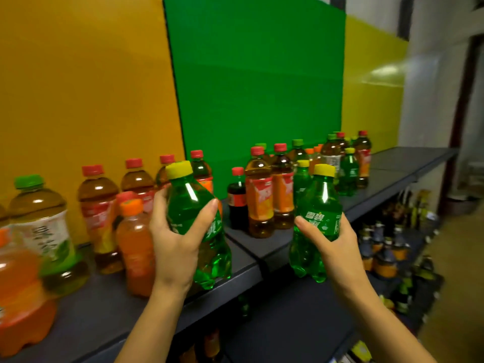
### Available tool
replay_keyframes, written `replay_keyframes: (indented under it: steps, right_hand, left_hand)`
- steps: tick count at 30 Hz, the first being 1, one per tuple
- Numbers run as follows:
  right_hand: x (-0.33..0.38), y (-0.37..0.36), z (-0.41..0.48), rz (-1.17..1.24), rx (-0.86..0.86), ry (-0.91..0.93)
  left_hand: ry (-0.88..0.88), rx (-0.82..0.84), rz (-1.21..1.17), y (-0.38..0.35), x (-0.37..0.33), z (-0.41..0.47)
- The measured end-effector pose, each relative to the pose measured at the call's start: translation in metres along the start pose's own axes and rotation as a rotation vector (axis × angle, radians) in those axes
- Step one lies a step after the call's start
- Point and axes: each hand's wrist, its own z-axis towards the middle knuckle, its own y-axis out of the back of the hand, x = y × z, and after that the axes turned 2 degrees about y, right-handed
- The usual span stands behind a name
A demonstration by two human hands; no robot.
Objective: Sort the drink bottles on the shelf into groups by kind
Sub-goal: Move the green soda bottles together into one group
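While raised before the shelf [243, 263], held two green bottles: left hand [174, 247] clamped on one [195, 218], right hand [331, 244] on another [315, 226].

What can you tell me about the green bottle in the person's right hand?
The green bottle is see-through green plastic with a yellow screw cap, still on, and a green label with white characters around its middle. Its base is lobed and bumpy. It looks full or nearly so. The right hand has a grip around the label band, thumb in front, holding it nearly upright in the air in front of the dark shelf edge. Nothing else touches it.
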Motion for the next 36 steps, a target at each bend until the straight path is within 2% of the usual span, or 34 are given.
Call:
replay_keyframes:
  steps: [8, 16, 23, 36]
  right_hand:
    - [-0.026, 0.102, 0.068, -0.063, -0.063, -0.006]
    - [-0.055, 0.173, 0.133, -0.102, -0.047, -0.002]
    - [-0.090, 0.207, 0.192, -0.104, -0.049, 0.015]
    - [-0.139, 0.254, 0.308, -0.134, -0.014, 0.090]
  left_hand:
    - [0.053, 0.038, -0.031, -0.123, 0.050, -0.003]
    - [0.077, 0.041, -0.023, -0.221, 0.092, -0.009]
    - [0.135, 0.059, -0.010, -0.289, 0.137, 0.001]
    - [0.101, 0.056, 0.033, -0.397, 0.214, 0.037]
